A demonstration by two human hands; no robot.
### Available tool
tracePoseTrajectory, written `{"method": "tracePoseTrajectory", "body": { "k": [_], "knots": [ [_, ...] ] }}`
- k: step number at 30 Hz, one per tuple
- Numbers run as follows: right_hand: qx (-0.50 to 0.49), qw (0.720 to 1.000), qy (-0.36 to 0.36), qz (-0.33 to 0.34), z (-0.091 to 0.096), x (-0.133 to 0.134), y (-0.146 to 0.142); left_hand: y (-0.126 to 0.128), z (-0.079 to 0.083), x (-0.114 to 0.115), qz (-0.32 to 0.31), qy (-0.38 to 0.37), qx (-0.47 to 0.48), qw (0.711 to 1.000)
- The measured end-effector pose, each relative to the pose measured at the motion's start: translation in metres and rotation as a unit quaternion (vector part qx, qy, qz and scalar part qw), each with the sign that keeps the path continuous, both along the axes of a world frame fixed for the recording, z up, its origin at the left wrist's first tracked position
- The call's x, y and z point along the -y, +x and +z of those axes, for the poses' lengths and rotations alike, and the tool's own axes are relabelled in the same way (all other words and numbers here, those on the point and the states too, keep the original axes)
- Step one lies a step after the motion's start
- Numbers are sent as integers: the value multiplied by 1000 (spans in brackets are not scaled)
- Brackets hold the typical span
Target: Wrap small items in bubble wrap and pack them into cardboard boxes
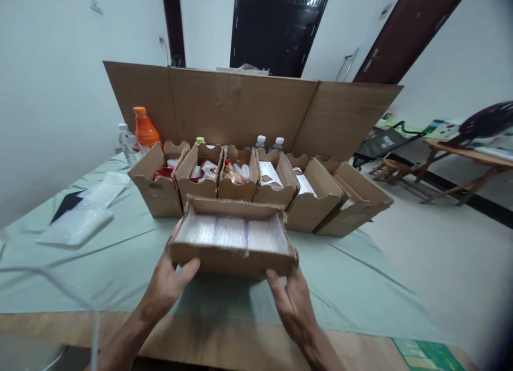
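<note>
Between my two hands is a low, open-topped cardboard box (236, 261), held in front of the row of other boxes. Inside it lie clear plastic-wrapped packs (230, 233) with thin purple lines between them. My left hand (170, 280) grips the left end, its thumb on the front wall. At the right end, my right hand (290, 296) holds on in the same way, thumb against the front. The fingers of both hands are partly hidden behind and under the box.
Several cardboard boxes (160, 197) stand in a row, with packets and white cartons (269, 173) inside. Behind them rises a cardboard panel (256, 103). An orange bottle (146, 129) and a clear bottle (128, 144) stand left, near bubble wrap (78, 224). A cable (60, 285) crosses the front left.
</note>
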State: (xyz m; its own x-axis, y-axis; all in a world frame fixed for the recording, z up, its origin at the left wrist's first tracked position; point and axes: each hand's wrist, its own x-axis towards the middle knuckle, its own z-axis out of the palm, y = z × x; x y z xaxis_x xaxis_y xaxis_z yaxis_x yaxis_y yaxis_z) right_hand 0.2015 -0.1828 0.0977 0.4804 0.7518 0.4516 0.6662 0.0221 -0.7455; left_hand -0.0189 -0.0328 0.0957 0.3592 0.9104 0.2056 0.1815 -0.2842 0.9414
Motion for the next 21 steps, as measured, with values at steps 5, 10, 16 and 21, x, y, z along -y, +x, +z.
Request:
{"method": "tracePoseTrajectory", "body": {
  "k": [5,10,16,21],
  "knots": [
    [-1,995,-9,103,3,0,-48,-86,-6,28,138,3,-57,989],
    [-43,996,33,74,33,-31,-24,-37,48,9,44,9,59,997],
    [5,997,12,-75,12,44,-2,-2,29,49,-76,-7,96,992],
    [-66,996,-7,57,4,11,-27,-44,6,61,11,-36,59,998]
  ]
}}
